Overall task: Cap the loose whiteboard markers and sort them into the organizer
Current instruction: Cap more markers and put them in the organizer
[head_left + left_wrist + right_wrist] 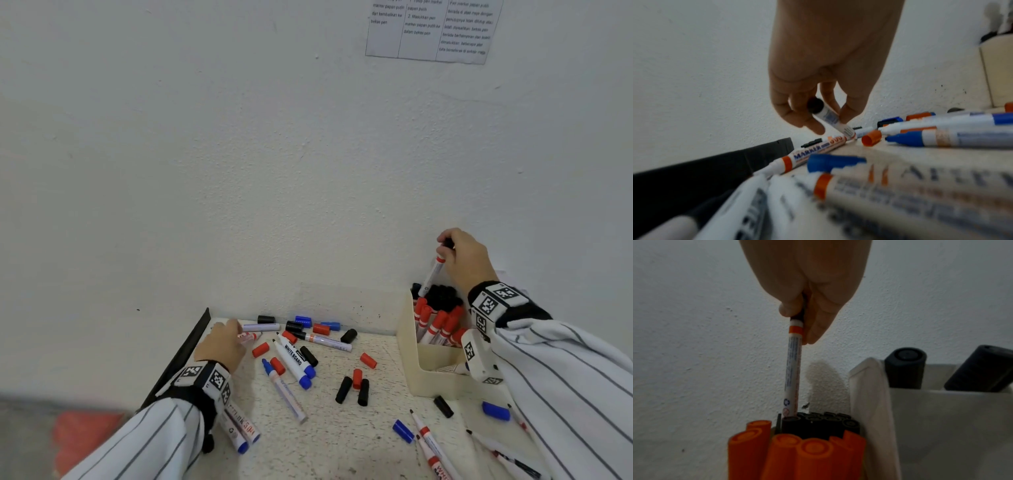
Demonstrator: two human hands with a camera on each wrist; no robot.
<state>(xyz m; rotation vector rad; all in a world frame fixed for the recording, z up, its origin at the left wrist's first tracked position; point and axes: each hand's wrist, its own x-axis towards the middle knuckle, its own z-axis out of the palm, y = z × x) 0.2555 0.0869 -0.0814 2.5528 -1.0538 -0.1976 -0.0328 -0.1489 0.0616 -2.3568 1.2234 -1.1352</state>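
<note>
My right hand [445, 245] grips a white marker [432, 274] by its black cap and holds it upright. Its lower end stands among the black-capped markers [818, 420] in the cream organizer [407, 346]. Red-capped markers [435, 322] fill the compartment in front. At the table's back left, my left hand [239, 334] pinches a white marker with a black end [828, 116], tilted, its lower end on the table. Several uncapped markers [293, 358] and loose caps, black [343, 389], red [368, 360] and blue [495, 410], lie scattered between the hands.
A black strip [185, 353] borders the table's left edge. The white wall stands right behind the table and organizer, with a printed sheet [431, 31] taped high up. More markers [428, 442] lie near the front right. Something red [85, 435] sits blurred at lower left.
</note>
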